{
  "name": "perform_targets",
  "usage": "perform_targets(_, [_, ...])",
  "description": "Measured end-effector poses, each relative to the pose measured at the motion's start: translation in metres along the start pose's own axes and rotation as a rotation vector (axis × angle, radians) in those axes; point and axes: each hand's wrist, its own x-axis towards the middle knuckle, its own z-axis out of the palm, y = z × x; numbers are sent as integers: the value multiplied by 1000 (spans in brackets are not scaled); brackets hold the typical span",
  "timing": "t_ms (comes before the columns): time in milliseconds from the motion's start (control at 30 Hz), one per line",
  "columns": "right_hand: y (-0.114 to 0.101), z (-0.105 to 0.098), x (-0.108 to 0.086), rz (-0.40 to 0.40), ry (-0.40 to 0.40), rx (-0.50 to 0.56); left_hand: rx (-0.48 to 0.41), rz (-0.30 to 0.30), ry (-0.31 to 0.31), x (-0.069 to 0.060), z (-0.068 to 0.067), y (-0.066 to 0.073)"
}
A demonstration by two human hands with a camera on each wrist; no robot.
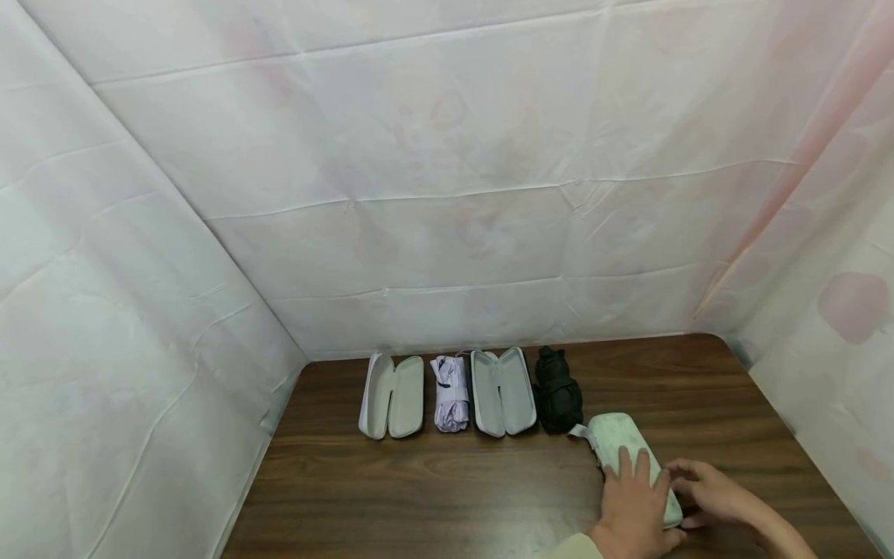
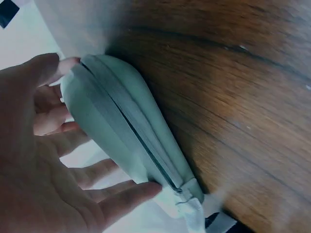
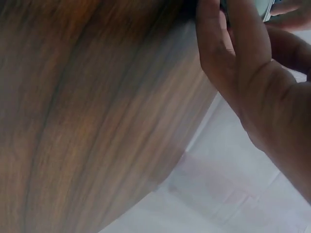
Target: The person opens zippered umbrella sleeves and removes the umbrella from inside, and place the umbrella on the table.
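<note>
A pale green zip case (image 1: 613,432) lies slanted on the table at the right, its fabric tab toward the back. My left hand (image 1: 631,503) rests over its near half, fingers straight and spread on top, thumb by the near end. In the left wrist view, the closed-looking zipper runs along the case (image 2: 138,141) down to the tab. My right hand (image 1: 715,491) is at the near right corner of the case, with curled fingers and thumb against its edge. Whether it pinches a zipper pull is hidden. In the right wrist view, only a sliver of the case shows beyond my right hand (image 3: 252,63).
Along the back of the wooden table (image 1: 433,497) stand two open hard cases, one at far left (image 1: 407,396) and one in the middle (image 1: 518,392). A lavender folded umbrella (image 1: 451,392) lies between them. A black folded umbrella (image 1: 557,392) lies left of the green case. Pale sheets (image 1: 447,233) enclose the table.
</note>
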Motion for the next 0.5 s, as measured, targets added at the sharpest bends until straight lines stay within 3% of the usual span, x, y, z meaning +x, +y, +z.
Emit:
perform_targets(100, [-1, 2, -1, 7, 40, -3, 96, -26, -10, 2, 3, 6])
perform_targets(167, [-2, 1, -2, 8, 24, -11, 120, -33, -9, 4, 4, 8])
perform_targets(367, [-3, 4, -4, 3, 58, -13, 81, -13, 29, 3, 5, 5])
perform_targets(500, [11, -2, 2, -12, 63, 22, 14, 13, 81, -1, 5, 1])
